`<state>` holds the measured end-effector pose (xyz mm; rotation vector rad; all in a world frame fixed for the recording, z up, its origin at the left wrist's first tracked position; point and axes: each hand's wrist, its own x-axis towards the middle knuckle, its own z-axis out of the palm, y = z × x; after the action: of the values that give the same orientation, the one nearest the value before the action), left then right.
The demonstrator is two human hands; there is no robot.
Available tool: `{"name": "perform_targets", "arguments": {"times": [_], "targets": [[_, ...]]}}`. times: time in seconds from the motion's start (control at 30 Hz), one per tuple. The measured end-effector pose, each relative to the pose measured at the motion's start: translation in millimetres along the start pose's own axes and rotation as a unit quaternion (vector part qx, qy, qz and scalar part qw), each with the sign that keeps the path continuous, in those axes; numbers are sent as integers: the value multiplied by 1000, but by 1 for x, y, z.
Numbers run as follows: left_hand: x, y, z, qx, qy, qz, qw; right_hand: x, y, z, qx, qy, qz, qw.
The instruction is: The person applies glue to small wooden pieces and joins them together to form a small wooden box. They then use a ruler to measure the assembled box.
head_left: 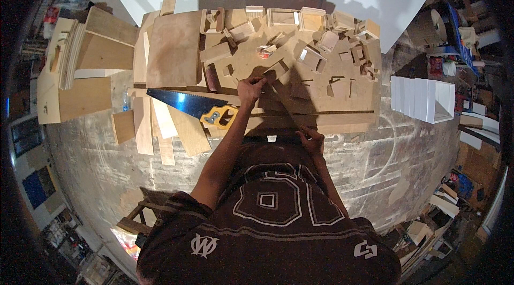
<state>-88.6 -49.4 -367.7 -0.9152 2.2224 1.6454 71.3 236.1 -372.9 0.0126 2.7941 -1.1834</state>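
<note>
A thin wooden strip (289,107) runs slantwise between my hands over the workbench. My left hand (250,91) pinches its far end, fingers closed, in the middle of the bench. Nearer to me, my right hand (310,141) is closed round the other end at the bench's front edge. Just beyond my left hand is a small wooden piece (277,69), partly in shadow; I cannot tell whether it touches the strip. A handsaw (220,117) with a yellow handle and blue-looking blade rests to the left of my left forearm. Long narrow boards (342,120) lie along the near edge.
Several small wooden boxes (312,59) and offcuts crowd the bench's far and right parts. A brown cylinder (212,78) and a small red-and-white container (264,52) sit among them. At left lies a large panel (174,49). A white slatted box (423,99) stands to the right.
</note>
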Motion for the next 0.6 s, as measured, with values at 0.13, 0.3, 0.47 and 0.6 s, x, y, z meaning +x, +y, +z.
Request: {"name": "perform_targets", "arguments": {"times": [0.13,0.3,0.47,0.6], "targets": [[-2,3,0,2,1,-7,1000,0,1,5,22,41,-49,998],[-2,4,-1,9,5,-3,1000,0,1,5,2,43,-65,997],[-8,16,-2,-19,-12,-20,1000,-3,4,9,5,53,-55,997],[-4,12,-2,-15,-12,-32,999,-1,0,8,20,47,-48,998]]}}
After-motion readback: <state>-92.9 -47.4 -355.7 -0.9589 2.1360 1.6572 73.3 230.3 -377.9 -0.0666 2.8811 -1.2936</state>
